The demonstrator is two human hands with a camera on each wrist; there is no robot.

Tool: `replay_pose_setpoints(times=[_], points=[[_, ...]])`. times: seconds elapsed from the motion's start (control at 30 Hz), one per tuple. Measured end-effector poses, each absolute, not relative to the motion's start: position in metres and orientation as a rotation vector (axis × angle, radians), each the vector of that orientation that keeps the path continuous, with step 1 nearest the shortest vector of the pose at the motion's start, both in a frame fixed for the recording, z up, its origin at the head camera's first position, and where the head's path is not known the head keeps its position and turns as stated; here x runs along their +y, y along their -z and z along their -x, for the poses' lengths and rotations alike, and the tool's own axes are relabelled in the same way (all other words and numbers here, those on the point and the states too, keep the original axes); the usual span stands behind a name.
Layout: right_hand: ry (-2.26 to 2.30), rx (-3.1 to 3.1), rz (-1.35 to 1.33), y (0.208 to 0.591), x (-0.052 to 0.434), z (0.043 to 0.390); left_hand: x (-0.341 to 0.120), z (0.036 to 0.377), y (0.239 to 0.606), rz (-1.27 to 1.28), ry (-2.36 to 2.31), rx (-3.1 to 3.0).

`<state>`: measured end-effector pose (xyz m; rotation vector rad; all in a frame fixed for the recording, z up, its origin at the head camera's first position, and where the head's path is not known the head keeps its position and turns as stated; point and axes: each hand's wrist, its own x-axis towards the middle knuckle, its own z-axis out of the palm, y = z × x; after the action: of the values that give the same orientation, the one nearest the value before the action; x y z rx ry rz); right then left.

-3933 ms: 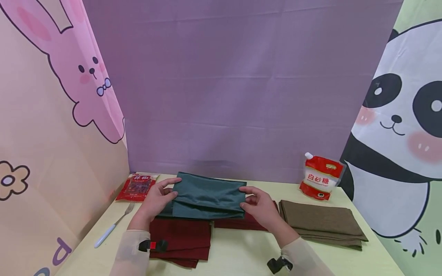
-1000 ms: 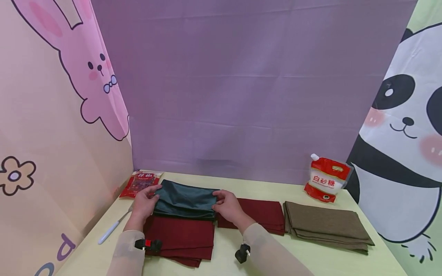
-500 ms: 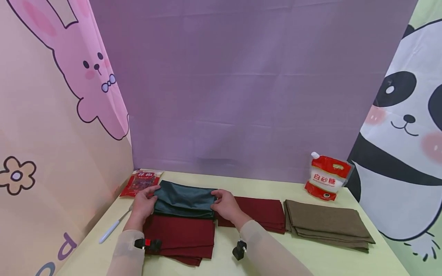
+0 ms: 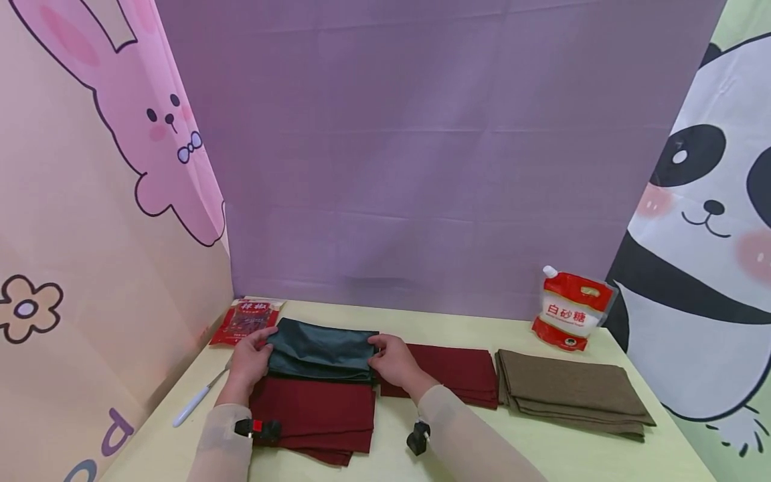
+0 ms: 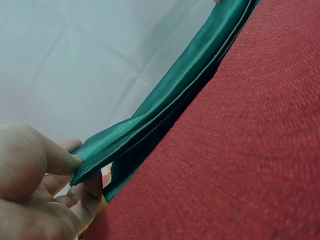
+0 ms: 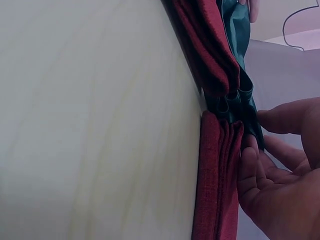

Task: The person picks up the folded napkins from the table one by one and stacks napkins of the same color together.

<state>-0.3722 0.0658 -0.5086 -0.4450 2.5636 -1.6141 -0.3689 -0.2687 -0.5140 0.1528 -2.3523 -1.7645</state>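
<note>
A folded dark green satiny cloth [image 4: 322, 351] is stretched between my two hands, just behind a folded dark red cloth [image 4: 313, 418]. My left hand [image 4: 249, 358] pinches its left end between thumb and fingers; the left wrist view shows the thumb [image 5: 65, 160] on top of the layers. At the right end, my right hand [image 4: 396, 361] pinches the green edge. In the right wrist view the green folds [image 6: 245, 107] hang against the ends of two red cloths. A second folded red cloth [image 4: 460, 375] lies partly behind the right hand.
A folded brown cloth [image 4: 569, 391] lies at the right of the table [image 4: 446, 435]. Behind it stands a red and white sugar pouch [image 4: 572, 311]. On the left are a red packet [image 4: 243, 321] and a fork [image 4: 199, 402] with a pale handle, beside the left forearm.
Both hands have moved left with the green cloth, the right one further, and the cloth spans less width. More of the right-hand red cloth shows. Over the last half second little differs.
</note>
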Motion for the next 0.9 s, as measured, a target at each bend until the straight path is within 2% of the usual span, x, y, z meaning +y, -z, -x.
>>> replay_pose_setpoints(times=[0.9], points=[[1.547, 2.545, 0.444, 0.5053, 0.0646, 0.369, -0.2693, 0.3665, 0.5172, -0.159, 1.576, -2.492]])
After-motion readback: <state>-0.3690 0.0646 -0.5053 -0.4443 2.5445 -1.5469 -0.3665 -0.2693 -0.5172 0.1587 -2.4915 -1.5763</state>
